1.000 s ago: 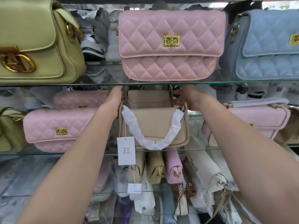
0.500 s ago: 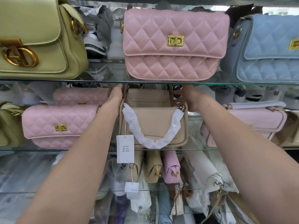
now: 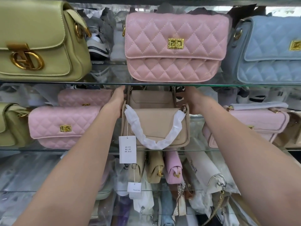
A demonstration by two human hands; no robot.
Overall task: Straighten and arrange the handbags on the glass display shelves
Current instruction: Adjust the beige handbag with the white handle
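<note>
Grip unclear: left hand (image 3: 117, 101) and right hand (image 3: 194, 102) touch opposite sides of rear beige handbag (image 3: 151, 99).

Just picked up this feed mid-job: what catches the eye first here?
A pink quilted flap handbag with a gold clasp sits centre on the upper glass shelf. Directly below, on the middle shelf, the left hand and right hand flank a beige smooth handbag whose strap is wrapped in white paper, a white hang tag dangling at its left.
</note>
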